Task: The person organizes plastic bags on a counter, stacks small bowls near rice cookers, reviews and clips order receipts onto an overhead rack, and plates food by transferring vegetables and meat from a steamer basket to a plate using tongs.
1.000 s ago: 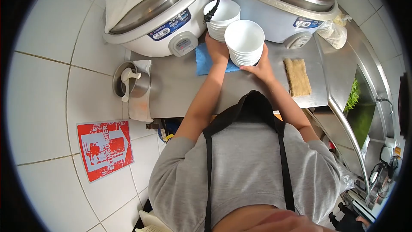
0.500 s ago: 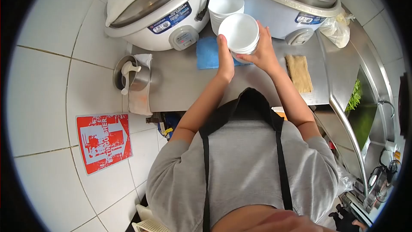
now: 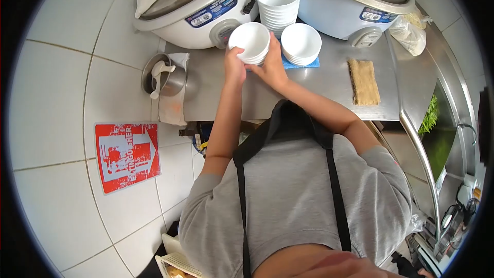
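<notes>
A short stack of white bowls (image 3: 249,40) is held between my two hands, tilted so the inside of the top bowl shows. My left hand (image 3: 235,68) grips its left side with the thumb at the rim. My right hand (image 3: 271,66) wraps the right side, fingers along the wall. Just to the right, another short stack of white bowls (image 3: 301,42) stands on a blue cloth (image 3: 311,64). Behind them rises a taller stack of white bowls (image 3: 278,7).
Two large rice cookers, a left one (image 3: 180,28) and a right one (image 3: 329,13), flank the bowls. On the steel counter (image 3: 329,92) lies a tan folded cloth (image 3: 364,82). A metal pot (image 3: 173,81) with white scoops sits at the left edge. A plastic bag (image 3: 409,35) stands at right.
Both hands have moved left with a stack of bowls, from in front of the tall stack to the left cooker's front. A separate short stack now shows on the blue cloth.
</notes>
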The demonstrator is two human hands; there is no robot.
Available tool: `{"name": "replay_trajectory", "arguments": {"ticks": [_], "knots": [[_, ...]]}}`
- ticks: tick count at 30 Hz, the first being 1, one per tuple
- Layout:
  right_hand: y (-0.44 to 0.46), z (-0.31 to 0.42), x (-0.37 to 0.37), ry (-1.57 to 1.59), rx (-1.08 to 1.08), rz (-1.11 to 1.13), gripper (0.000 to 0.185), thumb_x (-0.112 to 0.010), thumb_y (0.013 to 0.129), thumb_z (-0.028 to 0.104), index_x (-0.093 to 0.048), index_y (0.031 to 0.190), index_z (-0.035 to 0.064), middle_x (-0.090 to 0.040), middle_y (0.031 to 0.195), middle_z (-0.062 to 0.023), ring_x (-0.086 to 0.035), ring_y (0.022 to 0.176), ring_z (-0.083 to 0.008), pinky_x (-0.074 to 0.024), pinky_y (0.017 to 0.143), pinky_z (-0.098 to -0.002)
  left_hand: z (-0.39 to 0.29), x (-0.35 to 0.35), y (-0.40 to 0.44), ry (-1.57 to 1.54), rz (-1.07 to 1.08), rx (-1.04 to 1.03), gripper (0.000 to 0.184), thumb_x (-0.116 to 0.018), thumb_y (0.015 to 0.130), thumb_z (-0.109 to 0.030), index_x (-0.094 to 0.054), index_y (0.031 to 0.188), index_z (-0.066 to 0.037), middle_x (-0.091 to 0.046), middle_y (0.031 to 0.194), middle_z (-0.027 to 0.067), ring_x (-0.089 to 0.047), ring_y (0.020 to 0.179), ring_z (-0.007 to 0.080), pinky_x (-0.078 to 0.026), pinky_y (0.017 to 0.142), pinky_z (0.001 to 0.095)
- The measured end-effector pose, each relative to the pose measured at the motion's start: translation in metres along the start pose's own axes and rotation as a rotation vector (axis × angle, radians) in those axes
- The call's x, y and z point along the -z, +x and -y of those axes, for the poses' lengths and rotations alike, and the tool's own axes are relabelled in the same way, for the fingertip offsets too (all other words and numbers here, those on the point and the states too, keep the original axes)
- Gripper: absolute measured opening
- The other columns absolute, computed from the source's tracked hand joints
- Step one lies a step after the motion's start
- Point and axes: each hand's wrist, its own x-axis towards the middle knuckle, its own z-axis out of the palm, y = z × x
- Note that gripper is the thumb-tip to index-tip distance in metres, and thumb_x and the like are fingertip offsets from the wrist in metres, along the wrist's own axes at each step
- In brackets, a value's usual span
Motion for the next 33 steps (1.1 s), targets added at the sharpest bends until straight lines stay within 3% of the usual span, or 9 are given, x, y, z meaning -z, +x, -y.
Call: {"name": "replay_trajectory", "arguments": {"ticks": [6, 10, 14, 16, 18, 21, 23, 25, 33], "knots": [[-0.012, -0.015, -0.003, -0.058, -0.164, 0.011, 0.094, -0.072, 0.065, 0.008, -0.006, 0.128, -0.0160, -0.030, 0.125, -0.0336, -0.030, 0.118, -0.0460, -0.0245, 0.101, -0.0441, 0.021, 0.008, 0.027, 0.533, -0.078, -0.202, 0.040, -0.043, 0.077, -0.018, -0.047, 0.109, 0.007, -0.054, 0.104, 0.0205, -0.050, 0.099, 0.0280, -0.037, 0.088, 0.0332], [-0.002, 0.032, 0.034, -0.075, -0.113, 0.160, 0.079, -0.065, 0.073, 0.006, -0.014, 0.133, -0.0064, -0.029, 0.128, -0.0311, -0.032, 0.120, -0.0422, -0.0268, 0.100, -0.0424, 0.027, 0.020, 0.000, 0.568, -0.052, -0.326, 0.041, -0.043, 0.086, -0.025, -0.045, 0.114, 0.005, -0.051, 0.110, 0.0194, -0.048, 0.102, 0.0296, -0.034, 0.091, 0.0345], [0.120, 0.101, 0.060, 0.066, 0.301, 0.163, 0.044, -0.055, 0.077, 0.001, -0.047, 0.120, 0.0053, -0.044, 0.122, -0.0174, -0.043, 0.113, -0.0339, -0.0369, 0.093, -0.0404, 0.021, 0.011, -0.065, 0.628, -0.069, -0.468, 0.039, -0.048, 0.086, -0.018, -0.043, 0.117, 0.003, -0.047, 0.115, 0.0192, -0.045, 0.106, 0.0322, -0.033, 0.093, 0.0384], [0.204, 0.110, 0.045, -0.079, 0.535, 0.128, 0.038, -0.050, 0.082, 0.008, -0.047, 0.120, 0.0097, -0.048, 0.119, -0.0142, -0.045, 0.110, -0.0322, -0.0387, 0.090, -0.0412, 0.034, 0.036, -0.084, 0.823, 0.018, -0.611, 0.039, -0.049, 0.085, -0.016, -0.042, 0.117, 0.003, -0.047, 0.115, 0.0198, -0.045, 0.105, 0.0330, -0.033, 0.092, 0.0388], [0.272, 0.115, 0.012, -0.117, 0.768, 0.003, 0.021, -0.046, 0.083, 0.004, -0.052, 0.101, -0.0048, -0.059, 0.082, -0.0125, -0.058, 0.077, -0.0248, -0.0478, 0.070, -0.0339, 0.032, 0.055, -0.104, 1.041, 0.126, -0.740, 0.039, -0.052, 0.082, -0.013, -0.042, 0.116, 0.003, -0.047, 0.113, 0.0208, -0.044, 0.104, 0.0343, -0.034, 0.091, 0.0394], [0.354, 0.071, -0.059, -0.277, 0.670, 0.128, 0.037, -0.045, 0.087, 0.015, -0.041, 0.119, -0.0044, -0.060, 0.096, -0.0170, -0.055, 0.095, -0.0303, -0.0430, 0.084, -0.0340, 0.028, 0.080, -0.126, 1.100, 0.043, -0.771, 0.036, -0.055, 0.080, -0.011, -0.043, 0.111, 0.004, -0.047, 0.110, 0.0219, -0.045, 0.102, 0.0365, -0.036, 0.090, 0.0385], [0.387, 0.053, -0.091, -0.560, 0.596, 0.151, 0.038, -0.047, 0.086, 0.021, -0.045, 0.124, 0.0137, -0.046, 0.121, -0.0148, -0.045, 0.110, -0.0328, -0.0388, 0.089, -0.0414, 0.033, 0.091, -0.133, 1.079, -0.042, -0.697, 0.036, -0.056, 0.079, -0.012, -0.044, 0.109, 0.004, -0.048, 0.109, 0.0211, -0.046, 0.102, 0.0365, -0.037, 0.089, 0.0381], [0.404, 0.043, -0.115, -0.652, 0.546, 0.232, 0.042, -0.046, 0.086, 0.032, -0.041, 0.126, 0.0202, -0.049, 0.119, -0.0131, -0.043, 0.115, -0.0299, -0.0360, 0.088, -0.0532, 0.039, 0.104, -0.130, 1.045, -0.137, -0.621, 0.035, -0.056, 0.079, -0.013, -0.045, 0.107, 0.003, -0.049, 0.108, 0.0204, -0.047, 0.102, 0.0365, -0.037, 0.088, 0.0377], [0.426, 0.031, -0.128, -0.681, 0.529, 0.523, 0.035, -0.047, 0.087, 0.029, -0.043, 0.116, 0.0098, -0.056, 0.106, -0.0160, -0.055, 0.095, -0.0322, -0.0436, 0.080, -0.0414, 0.028, 0.117, -0.125, 1.327, -0.125, -0.796, 0.040, -0.055, 0.078, -0.025, -0.046, 0.106, 0.002, -0.051, 0.107, 0.0166, -0.048, 0.105, 0.0326, -0.038, 0.090, 0.0382]]}}
